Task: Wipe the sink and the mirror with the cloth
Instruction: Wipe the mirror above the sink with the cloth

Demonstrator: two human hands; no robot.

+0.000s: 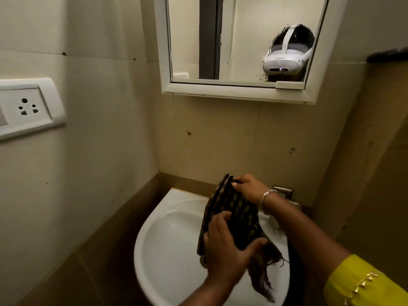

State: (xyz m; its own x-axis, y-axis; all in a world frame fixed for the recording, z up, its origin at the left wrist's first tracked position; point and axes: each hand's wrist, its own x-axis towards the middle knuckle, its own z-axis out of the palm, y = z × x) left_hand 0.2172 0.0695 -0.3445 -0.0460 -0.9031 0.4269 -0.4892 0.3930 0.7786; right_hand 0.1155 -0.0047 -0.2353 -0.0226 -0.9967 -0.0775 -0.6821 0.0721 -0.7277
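Note:
A dark checked cloth (237, 214) with a frayed fringe hangs above the white sink (167, 235), stretched between both hands. My right hand (248, 186) grips its folded top end near the back of the basin. My left hand (225, 248) clasps the lower part, thumb across the front. The fringe dangles toward the front right of the bowl. The white-framed mirror (220, 40) hangs on the wall above and reflects the headset on the person's head. The drain is mostly hidden behind my left hand.
A metal tap (284, 192) sits at the back right of the sink, partly behind my right wrist. A white socket plate (28, 107) is on the left wall. Tiled walls close in on left and right, and a dark ledge (388, 55) juts out at upper right.

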